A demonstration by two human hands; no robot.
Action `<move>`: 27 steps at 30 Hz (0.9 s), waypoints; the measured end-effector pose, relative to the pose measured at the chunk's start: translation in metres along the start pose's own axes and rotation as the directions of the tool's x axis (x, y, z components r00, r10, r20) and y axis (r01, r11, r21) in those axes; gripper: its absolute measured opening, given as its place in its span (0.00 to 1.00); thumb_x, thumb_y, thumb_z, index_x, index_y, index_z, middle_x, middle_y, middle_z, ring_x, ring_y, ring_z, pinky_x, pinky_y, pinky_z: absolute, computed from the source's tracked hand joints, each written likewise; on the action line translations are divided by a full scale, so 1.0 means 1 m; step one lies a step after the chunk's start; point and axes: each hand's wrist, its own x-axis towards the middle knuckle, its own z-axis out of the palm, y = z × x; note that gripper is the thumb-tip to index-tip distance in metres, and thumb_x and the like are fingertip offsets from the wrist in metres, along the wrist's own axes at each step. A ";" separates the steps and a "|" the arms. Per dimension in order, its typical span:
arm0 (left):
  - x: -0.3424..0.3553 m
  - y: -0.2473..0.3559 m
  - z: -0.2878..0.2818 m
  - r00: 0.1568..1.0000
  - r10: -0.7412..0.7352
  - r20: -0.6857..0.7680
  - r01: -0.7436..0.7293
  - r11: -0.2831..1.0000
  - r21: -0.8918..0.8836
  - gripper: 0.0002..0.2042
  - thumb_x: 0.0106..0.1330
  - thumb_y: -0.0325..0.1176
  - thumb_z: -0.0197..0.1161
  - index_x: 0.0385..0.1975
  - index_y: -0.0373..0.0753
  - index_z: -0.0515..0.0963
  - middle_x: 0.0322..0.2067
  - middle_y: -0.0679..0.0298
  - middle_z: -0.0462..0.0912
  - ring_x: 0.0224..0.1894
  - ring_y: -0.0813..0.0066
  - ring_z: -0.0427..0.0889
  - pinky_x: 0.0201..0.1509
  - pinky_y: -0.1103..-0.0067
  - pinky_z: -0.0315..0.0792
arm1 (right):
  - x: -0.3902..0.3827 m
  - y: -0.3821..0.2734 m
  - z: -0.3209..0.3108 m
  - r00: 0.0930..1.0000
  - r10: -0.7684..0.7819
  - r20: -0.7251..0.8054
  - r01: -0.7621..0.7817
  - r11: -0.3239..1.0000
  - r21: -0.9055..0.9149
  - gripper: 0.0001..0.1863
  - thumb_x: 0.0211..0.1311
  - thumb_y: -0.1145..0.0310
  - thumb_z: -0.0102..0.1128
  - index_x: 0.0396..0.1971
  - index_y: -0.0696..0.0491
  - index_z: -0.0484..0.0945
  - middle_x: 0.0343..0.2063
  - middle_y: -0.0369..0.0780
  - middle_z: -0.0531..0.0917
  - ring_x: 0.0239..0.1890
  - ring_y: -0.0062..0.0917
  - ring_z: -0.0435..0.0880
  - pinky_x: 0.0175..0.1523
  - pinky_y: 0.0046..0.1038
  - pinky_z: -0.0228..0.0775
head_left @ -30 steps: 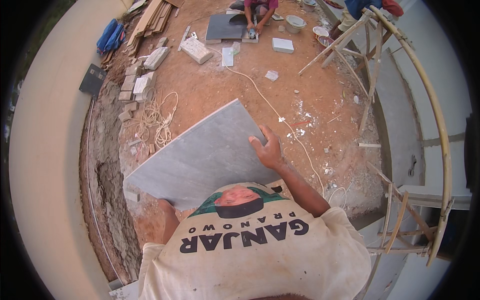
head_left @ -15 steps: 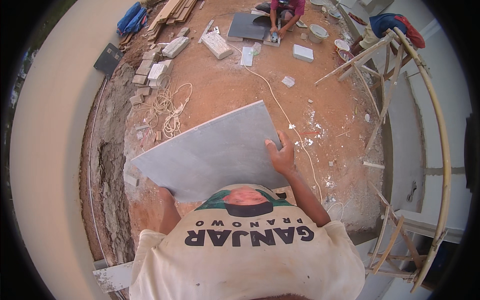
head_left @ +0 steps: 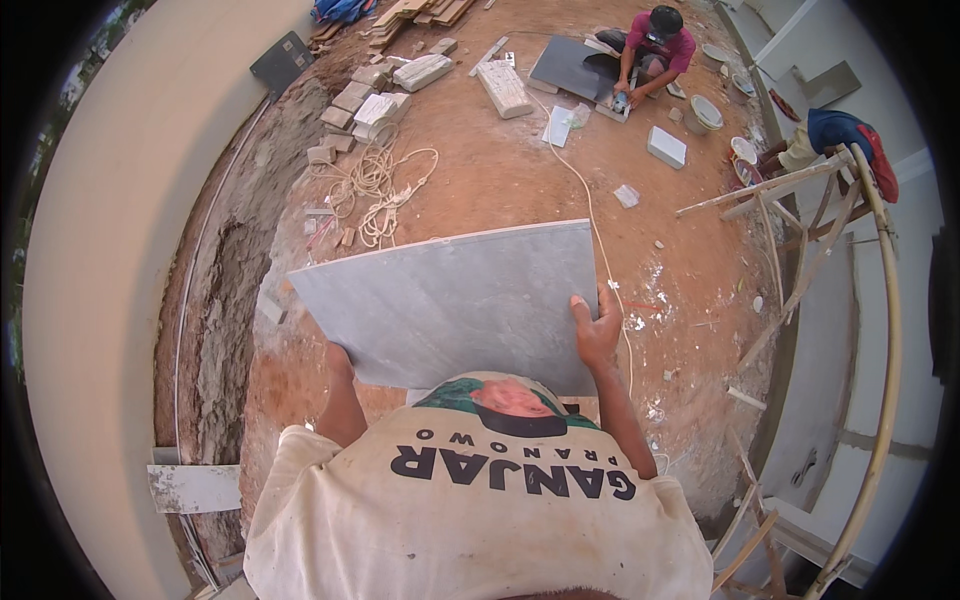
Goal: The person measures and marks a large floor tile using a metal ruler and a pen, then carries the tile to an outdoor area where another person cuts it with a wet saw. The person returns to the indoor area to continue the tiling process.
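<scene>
A large grey floor tile (head_left: 460, 310) is held in front of my body, its broad face toward me and its far edge slightly higher on the right. My right hand (head_left: 598, 328) grips the tile's right edge, thumb on the near face and fingers behind it. At the lower left edge, my left hand (head_left: 340, 360) supports the tile; its fingers are mostly hidden behind. The tile's bottom edge is close against my shirt.
Ahead, a crouching person (head_left: 660, 45) works a small power tool (head_left: 621, 101) on a dark tile (head_left: 575, 68). Coiled rope (head_left: 375, 190) and blocks (head_left: 352, 97) lie left; a cable (head_left: 585, 200) crosses the dirt. Wooden scaffolding (head_left: 800, 290) stands right, near another bent person (head_left: 838, 130).
The tile has turned clockwise, its far edge now more level. Both hands keep their hold. The whole view has swung, so the surroundings sit further right and lower.
</scene>
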 end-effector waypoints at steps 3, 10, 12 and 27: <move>0.012 0.000 -0.007 0.998 -0.039 -0.045 0.038 0.999 -0.015 0.28 0.73 0.47 0.39 0.60 0.29 0.67 0.58 0.55 0.74 0.59 0.61 0.72 0.64 0.70 0.65 | 0.013 0.000 0.010 0.999 -0.034 0.025 0.035 0.999 -0.038 0.13 0.58 0.70 0.59 0.40 0.62 0.75 0.30 0.46 0.82 0.34 0.29 0.80 0.42 0.33 0.71; 0.059 0.029 0.025 0.999 0.027 -0.031 -0.028 0.999 -0.019 0.29 0.73 0.48 0.39 0.58 0.27 0.69 0.56 0.53 0.76 0.57 0.58 0.75 0.61 0.69 0.68 | 0.055 -0.026 0.051 0.998 0.053 0.025 -0.054 0.997 0.058 0.13 0.57 0.70 0.59 0.38 0.62 0.76 0.31 0.47 0.82 0.36 0.30 0.81 0.44 0.32 0.71; 0.079 0.045 0.054 0.999 0.017 -0.034 -0.016 1.000 0.014 0.29 0.73 0.48 0.39 0.58 0.26 0.69 0.56 0.52 0.76 0.56 0.58 0.75 0.61 0.69 0.68 | 0.076 -0.015 0.060 0.997 0.045 0.063 -0.046 0.999 0.016 0.14 0.57 0.69 0.59 0.40 0.62 0.76 0.33 0.49 0.83 0.39 0.32 0.82 0.45 0.33 0.71; 0.228 0.173 0.175 0.987 -0.068 -0.147 0.099 0.971 0.217 0.30 0.73 0.49 0.39 0.56 0.25 0.70 0.54 0.50 0.76 0.54 0.56 0.76 0.59 0.67 0.69 | 0.219 -0.002 0.180 0.999 0.034 -0.033 -0.038 0.992 -0.124 0.24 0.55 0.62 0.62 0.47 0.64 0.76 0.42 0.52 0.81 0.47 0.39 0.80 0.55 0.35 0.68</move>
